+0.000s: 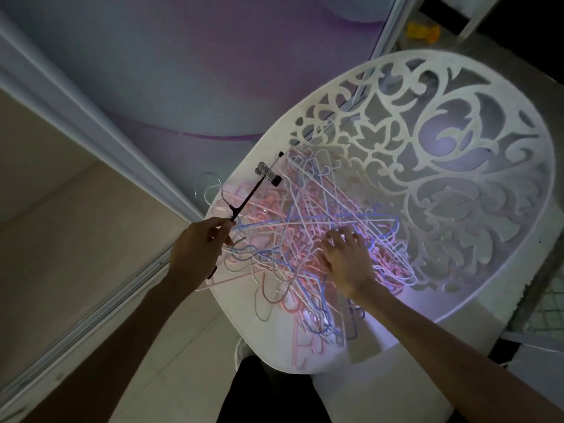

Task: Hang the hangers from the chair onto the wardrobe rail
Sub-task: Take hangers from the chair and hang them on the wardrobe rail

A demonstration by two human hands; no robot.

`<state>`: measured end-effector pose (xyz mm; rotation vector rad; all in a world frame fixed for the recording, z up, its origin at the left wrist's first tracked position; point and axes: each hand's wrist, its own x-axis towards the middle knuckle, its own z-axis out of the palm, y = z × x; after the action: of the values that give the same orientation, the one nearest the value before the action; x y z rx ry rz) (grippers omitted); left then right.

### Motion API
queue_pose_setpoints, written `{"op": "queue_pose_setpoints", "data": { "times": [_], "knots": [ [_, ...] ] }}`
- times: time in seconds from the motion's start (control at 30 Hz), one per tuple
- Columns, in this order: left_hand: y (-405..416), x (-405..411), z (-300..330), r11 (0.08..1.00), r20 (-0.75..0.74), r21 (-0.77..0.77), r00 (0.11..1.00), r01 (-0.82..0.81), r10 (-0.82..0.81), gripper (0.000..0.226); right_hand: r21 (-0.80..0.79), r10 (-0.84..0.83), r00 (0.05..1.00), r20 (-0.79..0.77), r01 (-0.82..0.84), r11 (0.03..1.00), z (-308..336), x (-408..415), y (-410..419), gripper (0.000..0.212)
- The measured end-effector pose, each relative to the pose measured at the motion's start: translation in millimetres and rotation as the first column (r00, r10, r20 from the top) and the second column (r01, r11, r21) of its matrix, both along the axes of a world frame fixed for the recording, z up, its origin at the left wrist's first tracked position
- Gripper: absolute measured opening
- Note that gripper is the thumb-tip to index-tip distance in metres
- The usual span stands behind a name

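A tangled pile of thin pink, blue and white hangers covers the seat of a white chair with an ornate cut-out back. My left hand pinches a black clip hanger near its hook, lifting it off the left edge of the pile; its metal clip sticks up. My right hand rests on the pile with fingers spread over the hangers. The wardrobe rail is out of view.
A purple-and-blue sliding wardrobe door stands behind the chair, its floor track running along the left. Beige floor tiles lie to the left. A yellow object sits at the top right. My legs are below the chair.
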<state>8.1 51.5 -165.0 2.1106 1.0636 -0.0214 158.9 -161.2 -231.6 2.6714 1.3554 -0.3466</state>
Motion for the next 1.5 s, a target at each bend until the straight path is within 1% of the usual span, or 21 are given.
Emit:
{"op": "queue_pose_setpoints", "data": {
  "times": [0.07, 0.17, 0.23, 0.3, 0.4, 0.47, 0.57, 0.67, 0.7, 0.77, 0.8, 0.9, 0.93, 1.03, 1.1, 1.2, 1.3, 1.37, 1.4, 1.47, 1.5],
  "knots": [
    [-1, -5, -5, 1.000, -0.011, -0.017, 1.000, -0.014, 0.013, 0.025, 0.014, 0.065, 0.995, 0.076, -0.066, 0.998, -5, -10, -8, 0.018],
    [-3, -10, -9, 0.998, -0.010, -0.043, 0.999, -0.048, 0.047, 0.024, -0.034, 0.090, 0.993, -0.071, -0.092, 0.995, -10, -22, -11, 0.035],
    [-3, -12, -11, 0.996, 0.006, -0.065, 0.998, -0.062, 0.062, 0.023, -0.054, 0.085, 0.975, -0.204, -0.098, 0.994, -11, -21, -10, 0.032],
    [-2, -12, -9, 0.995, 0.014, -0.076, 0.997, -0.072, 0.073, 0.021, -0.016, 0.058, 0.947, -0.316, -0.066, 0.998, -7, -19, -8, 0.030],
    [1, -12, -5, 0.995, 0.017, -0.071, 0.997, -0.074, 0.076, 0.020, 0.088, 0.030, 0.933, -0.358, 0.002, 0.996, 0, -20, -13, 0.028],
    [2, -13, -3, 0.995, 0.024, -0.062, 0.997, -0.076, 0.078, 0.020, 0.101, 0.001, 0.914, -0.406, 0.044, 0.994, 4, -19, -19, 0.035],
    [0, -17, 1, 0.995, 0.024, -0.058, 0.997, -0.076, 0.078, 0.022, 0.132, -0.075, 0.856, -0.512, 0.164, 0.978, 18, -14, -28, 0.043],
    [-5, -18, 5, 0.993, 0.028, -0.080, 0.996, -0.087, 0.090, 0.022, 0.107, -0.114, 0.806, -0.581, 0.215, 0.971, 35, -7, -34, 0.030],
    [-6, -17, 7, 0.992, 0.036, -0.092, 0.995, -0.090, 0.094, 0.021, 0.117, -0.120, 0.795, -0.595, 0.233, 0.965, 37, -6, -36, 0.029],
    [-10, -15, 10, 0.990, 0.068, -0.109, 0.993, -0.087, 0.095, 0.020, 0.168, -0.103, 0.796, -0.596, 0.249, 0.954, 41, -4, -38, 0.032],
    [-11, -15, 10, 0.990, 0.081, -0.114, 0.992, -0.086, 0.096, 0.021, 0.186, -0.073, 0.809, -0.583, 0.220, 0.958, 41, -3, -39, 0.033],
    [-15, -15, 4, 0.986, 0.104, -0.133, 0.988, -0.098, 0.112, 0.021, 0.095, -0.026, 0.848, -0.530, 0.089, 0.991, 41, -6, -40, 0.037],
    [-16, -15, 1, 0.986, 0.105, -0.132, 0.988, -0.099, 0.113, 0.021, 0.080, -0.027, 0.862, -0.507, 0.078, 0.994, 43, -7, -41, 0.038],
    [-23, -18, -5, 0.988, 0.089, -0.109, 0.989, -0.106, 0.116, 0.024, 0.152, -0.025, 0.909, -0.416, 0.096, 0.984, 47, -12, -46, 0.047],
    [-27, -22, -5, 0.986, 0.096, -0.110, 0.986, -0.125, 0.135, 0.024, 0.158, -0.014, 0.933, -0.361, 0.076, 0.984, 47, -13, -48, 0.042],
    [-29, -26, 5, 0.976, 0.120, -0.105, 0.972, -0.189, 0.201, 0.024, 0.109, -0.015, 0.963, -0.271, 0.046, 0.993, 57, -8, -48, 0.032],
    [-31, -29, 19, 0.964, 0.126, -0.027, 0.955, -0.266, 0.268, 0.025, 0.107, -0.112, 0.929, -0.352, 0.159, 0.981, 76, -3, -45, 0.032],
    [-34, -30, 41, 0.952, 0.150, 0.000, 0.941, -0.306, 0.302, 0.026, 0.109, -0.239, 0.816, -0.526, 0.343, 0.933, 102, 2, -40, 0.034],
    [-34, -28, 56, 0.951, 0.154, 0.001, 0.940, -0.308, 0.304, 0.026, 0.110, -0.263, 0.804, -0.533, 0.375, 0.920, 115, 7, -37, 0.033],
    [-33, -26, 83, 0.957, 0.141, -0.025, 0.946, -0.291, 0.291, 0.023, 0.089, -0.229, 0.861, -0.455, 0.299, 0.950, 142, 17, -33, 0.032],
    [-31, -25, 93, 0.961, 0.122, -0.039, 0.953, -0.273, 0.275, 0.020, 0.068, -0.216, 0.894, -0.392, 0.262, 0.963, 151, 23, -31, 0.026]
  ]
}}
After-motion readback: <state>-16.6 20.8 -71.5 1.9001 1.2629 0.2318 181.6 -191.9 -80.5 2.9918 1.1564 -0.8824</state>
